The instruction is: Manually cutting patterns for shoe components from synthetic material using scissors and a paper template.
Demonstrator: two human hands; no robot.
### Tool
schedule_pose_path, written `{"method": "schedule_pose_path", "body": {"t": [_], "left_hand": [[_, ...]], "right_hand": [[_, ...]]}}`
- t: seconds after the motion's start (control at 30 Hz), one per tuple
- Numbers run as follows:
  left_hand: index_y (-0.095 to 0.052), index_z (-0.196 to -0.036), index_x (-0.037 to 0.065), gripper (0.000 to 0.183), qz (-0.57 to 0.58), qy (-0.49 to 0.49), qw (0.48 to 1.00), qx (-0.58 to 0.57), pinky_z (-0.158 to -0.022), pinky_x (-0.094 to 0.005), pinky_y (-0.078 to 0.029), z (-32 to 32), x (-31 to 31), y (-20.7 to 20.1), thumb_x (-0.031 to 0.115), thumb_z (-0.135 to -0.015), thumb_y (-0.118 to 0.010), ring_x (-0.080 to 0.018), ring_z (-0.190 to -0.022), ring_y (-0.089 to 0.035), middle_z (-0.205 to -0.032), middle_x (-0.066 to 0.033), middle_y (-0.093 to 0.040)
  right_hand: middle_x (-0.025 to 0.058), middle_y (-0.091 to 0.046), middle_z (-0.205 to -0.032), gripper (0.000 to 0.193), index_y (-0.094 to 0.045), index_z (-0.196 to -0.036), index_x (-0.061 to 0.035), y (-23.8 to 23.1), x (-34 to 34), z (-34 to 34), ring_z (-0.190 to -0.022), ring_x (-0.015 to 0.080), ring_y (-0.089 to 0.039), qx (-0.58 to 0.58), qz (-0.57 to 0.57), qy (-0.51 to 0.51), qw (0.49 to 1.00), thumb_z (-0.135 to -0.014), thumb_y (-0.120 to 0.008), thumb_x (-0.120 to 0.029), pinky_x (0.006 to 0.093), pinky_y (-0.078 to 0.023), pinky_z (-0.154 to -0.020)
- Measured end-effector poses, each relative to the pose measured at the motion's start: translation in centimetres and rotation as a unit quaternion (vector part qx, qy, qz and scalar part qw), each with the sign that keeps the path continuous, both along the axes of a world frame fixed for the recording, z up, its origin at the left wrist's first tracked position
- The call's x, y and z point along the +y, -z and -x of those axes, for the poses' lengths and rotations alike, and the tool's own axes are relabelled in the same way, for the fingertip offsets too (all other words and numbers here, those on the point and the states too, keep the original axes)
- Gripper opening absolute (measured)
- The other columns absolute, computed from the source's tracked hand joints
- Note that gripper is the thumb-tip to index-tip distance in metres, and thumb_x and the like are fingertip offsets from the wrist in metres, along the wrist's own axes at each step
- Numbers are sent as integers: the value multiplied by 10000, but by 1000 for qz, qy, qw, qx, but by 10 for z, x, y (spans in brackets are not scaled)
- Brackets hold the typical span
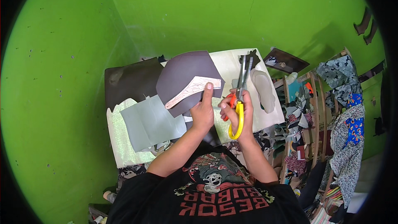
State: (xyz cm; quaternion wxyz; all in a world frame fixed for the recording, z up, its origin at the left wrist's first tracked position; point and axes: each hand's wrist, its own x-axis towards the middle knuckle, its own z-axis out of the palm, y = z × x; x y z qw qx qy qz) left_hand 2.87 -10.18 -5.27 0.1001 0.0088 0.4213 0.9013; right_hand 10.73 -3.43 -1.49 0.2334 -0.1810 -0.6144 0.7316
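My left hand (202, 115) grips a dark grey-purple sheet (182, 67) with a pale curved pattern piece (191, 88) lying flat against it. The thumb presses on the wide end of the pattern, while the fingers are hidden behind the sheet. Thin lines are drawn across the pattern. To the right, my right hand (246, 118) holds scissors (245, 76) with one yellow and one red handle. Their blades point away from me, slightly parted, and stand apart from the sheet.
Below my hands, a pale board (269, 124) carries a sole-shaped piece (262, 91). Left lie a light grey sheet (151, 122), a shiny greenish sheet (124, 151) and a dark brown sheet (130, 83). Wooden shelving (317, 120) full of scraps stands right, near a green wall (199, 16).
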Motion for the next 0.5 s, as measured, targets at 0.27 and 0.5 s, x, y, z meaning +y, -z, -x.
{"method": "schedule_pose_path", "body": {"t": [0.27,0.5], "left_hand": [[-534,-1254,29,306,-1,72,997,-26,-980,-307,-446,-11,-3,12,98,-972,-631,-139,-1106,-563,-1205,-63,-590],[-536,-1249,18,302,-33,77,996,14,-968,-307,-449,-10,-3,12,82,-969,-631,-143,-1092,-573,-1209,-71,-598]], "right_hand": [[37,-567,-823,448,-452,-1186,-68,-15,8,13,-623,88,-533,30,-15,26,999,-828,-700,36,224,-431,-527],[35,-545,-810,425,-473,-1182,-34,-13,4,15,-602,107,-551,52,-33,42,997,-821,-690,20,247,-476,-553]]}}
